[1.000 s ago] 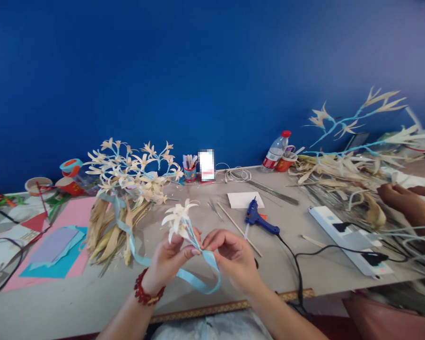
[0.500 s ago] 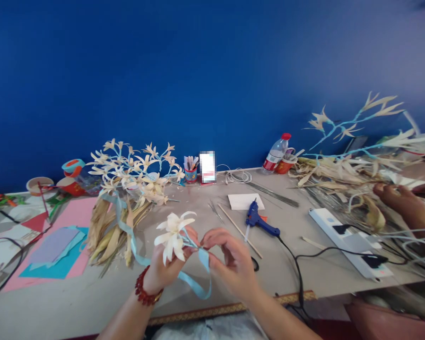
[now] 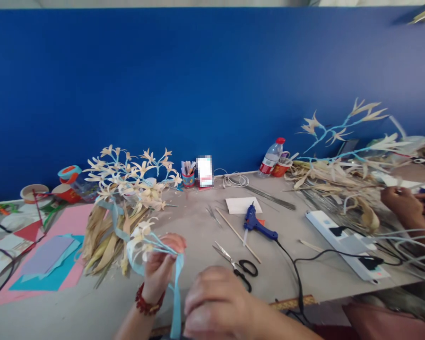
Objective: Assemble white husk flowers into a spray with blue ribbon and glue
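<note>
My left hand (image 3: 160,264), with a dark red bead bracelet at the wrist, pinches the thin light-blue stems of a cream-petalled artificial flower (image 3: 141,232). A light-blue ribbon (image 3: 176,297) hangs almost straight from those fingertips to the bottom of the view. Another stretch of blue ribbon curves behind the flower. Closer to me, my right hand (image 3: 219,302) is closed beside the hanging ribbon, its fingers curled. What they grip, if anything, is hidden. Black-handled scissors (image 3: 238,267) lie partly open on the table just beyond my right hand.
A blue glue gun (image 3: 256,224) and a wooden stick (image 3: 237,234) lie mid-table. On the right are a power strip (image 3: 343,245), cables and another person's hand (image 3: 403,205). Flower branches (image 3: 134,170), dry husks (image 3: 108,236) and coloured paper (image 3: 47,259) occupy the left.
My right hand has come away from the stems, toward me and down. My left hand and the flower have shifted left. The ribbon's loop has straightened, and the scissors are now uncovered.
</note>
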{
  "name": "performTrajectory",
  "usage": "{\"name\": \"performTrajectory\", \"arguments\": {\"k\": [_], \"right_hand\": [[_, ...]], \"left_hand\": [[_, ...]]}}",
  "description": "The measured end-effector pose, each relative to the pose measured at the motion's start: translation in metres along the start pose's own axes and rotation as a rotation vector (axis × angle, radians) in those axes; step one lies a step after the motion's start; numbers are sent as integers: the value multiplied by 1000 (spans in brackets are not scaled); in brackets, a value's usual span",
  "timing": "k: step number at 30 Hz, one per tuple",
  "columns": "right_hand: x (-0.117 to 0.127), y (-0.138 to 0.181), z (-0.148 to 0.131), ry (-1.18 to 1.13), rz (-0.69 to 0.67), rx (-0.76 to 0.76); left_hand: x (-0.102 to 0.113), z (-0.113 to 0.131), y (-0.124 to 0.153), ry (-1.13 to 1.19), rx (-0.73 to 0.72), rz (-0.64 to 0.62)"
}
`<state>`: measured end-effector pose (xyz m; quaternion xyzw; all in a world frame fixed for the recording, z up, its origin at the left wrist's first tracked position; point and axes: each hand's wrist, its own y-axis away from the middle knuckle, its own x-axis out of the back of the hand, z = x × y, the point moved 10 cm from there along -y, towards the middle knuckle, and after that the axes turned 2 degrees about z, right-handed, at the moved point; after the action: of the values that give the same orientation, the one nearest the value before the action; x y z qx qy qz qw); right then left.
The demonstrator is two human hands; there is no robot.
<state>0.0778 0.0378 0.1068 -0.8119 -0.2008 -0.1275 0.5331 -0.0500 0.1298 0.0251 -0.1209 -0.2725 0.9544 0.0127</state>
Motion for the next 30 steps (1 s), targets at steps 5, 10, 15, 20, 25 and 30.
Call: {"name": "performTrajectory", "arguments": {"k": [5,10,15,20,25,30], "right_hand": [[42,12,102,68,176,-555],[4,24,195,308,-166,-759],[-4,36,204,376,-239,-749],[95,103,200,667,-115,-896],[164,186,203,917,-192,-1065],[155,199,214,880,-292,-1008]], "left_hand": [[7,-1,3,137,45,2],[4,-8,8,191,94,-30],[0,-21,10,181,166,-43],[-8,-30,12,177,164,-120],[-12,-54,21,168,270,-146],[-14,-54,24,153,274,-143]]}}
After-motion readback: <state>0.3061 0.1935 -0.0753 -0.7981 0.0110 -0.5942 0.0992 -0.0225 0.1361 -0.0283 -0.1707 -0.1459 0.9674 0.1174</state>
